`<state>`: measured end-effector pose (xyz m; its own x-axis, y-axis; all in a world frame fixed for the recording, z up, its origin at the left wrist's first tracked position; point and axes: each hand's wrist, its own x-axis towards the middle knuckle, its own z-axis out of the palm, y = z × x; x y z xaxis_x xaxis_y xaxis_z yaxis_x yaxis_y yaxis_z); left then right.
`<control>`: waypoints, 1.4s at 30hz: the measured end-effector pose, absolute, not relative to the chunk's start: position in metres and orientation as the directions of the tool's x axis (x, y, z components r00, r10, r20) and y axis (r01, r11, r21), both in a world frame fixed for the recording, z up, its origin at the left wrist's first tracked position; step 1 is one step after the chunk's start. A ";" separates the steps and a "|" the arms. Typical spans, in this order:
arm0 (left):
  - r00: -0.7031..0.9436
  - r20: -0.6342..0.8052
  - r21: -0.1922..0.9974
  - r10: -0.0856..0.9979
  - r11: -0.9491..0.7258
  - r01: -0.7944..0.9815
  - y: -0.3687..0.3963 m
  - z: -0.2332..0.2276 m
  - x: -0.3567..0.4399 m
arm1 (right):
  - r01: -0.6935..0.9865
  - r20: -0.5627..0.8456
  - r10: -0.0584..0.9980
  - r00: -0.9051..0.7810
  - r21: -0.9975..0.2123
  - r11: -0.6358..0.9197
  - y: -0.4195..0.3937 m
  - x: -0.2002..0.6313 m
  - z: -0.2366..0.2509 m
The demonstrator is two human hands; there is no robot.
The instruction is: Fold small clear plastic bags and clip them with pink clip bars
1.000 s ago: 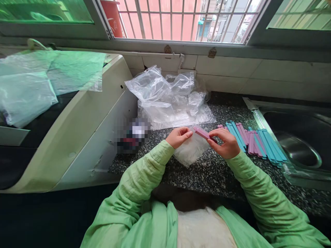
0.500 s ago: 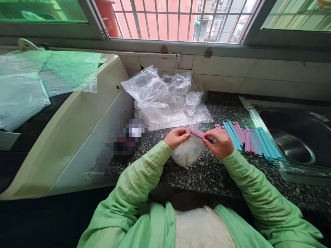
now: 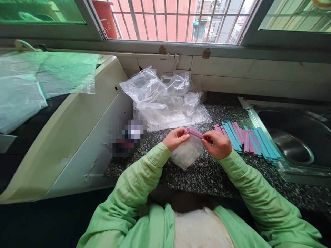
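A pink bag-sealing clip (image 3: 196,133) is stretched between my two hands, over the counter's front half. My left hand (image 3: 177,138) is closed, pinching the clip's left end and the top of a small clear plastic bag (image 3: 186,153). The clip's right end sits in the closed fingers of my right hand (image 3: 217,143). Below the clip the bag hangs down, its lower corner pointing toward me. Whether the bag's edge lies inside the clip I cannot tell. To the right of my right hand lie several pink and teal sealing clips (image 3: 234,136) in a loose row.
Crumpled clear plastic bags (image 3: 165,103) are heaped at the back of the speckled counter (image 3: 201,182). A sink (image 3: 292,137) lies at the right. On the left stands a large cream appliance (image 3: 85,113) with plastic sheets (image 3: 69,74) on top. A blurred dark object (image 3: 129,137) sits beside it.
The small bag has turned and hangs flatter, with its corner lower and further left. Both hands keep hold of the pink clip. The whole view has shifted slightly.
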<state>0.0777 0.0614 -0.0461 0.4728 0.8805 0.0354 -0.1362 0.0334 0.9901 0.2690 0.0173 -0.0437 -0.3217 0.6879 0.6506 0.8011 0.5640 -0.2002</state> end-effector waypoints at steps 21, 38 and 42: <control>0.381 0.059 0.998 0.923 -0.056 -0.018 0.062 -0.055 0.081 | 0.835 0.717 0.581 -0.385 0.002 0.550 0.011 0.256 -0.046; 0.381 0.135 0.985 0.915 -0.167 0.052 0.057 -0.057 0.085 | 0.777 0.761 0.468 -0.449 0.073 0.626 0.012 0.256 -0.051; 0.377 0.133 0.988 0.916 -0.155 0.028 0.057 -0.057 0.085 | 0.767 0.772 0.451 -0.448 0.073 0.637 0.012 0.256 -0.052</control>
<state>0.0847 0.0567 -0.0565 0.3775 0.9164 0.1332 0.0277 -0.1549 0.9875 0.2560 0.0118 -0.0520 -0.4480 0.4510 0.7719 0.7674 0.6370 0.0732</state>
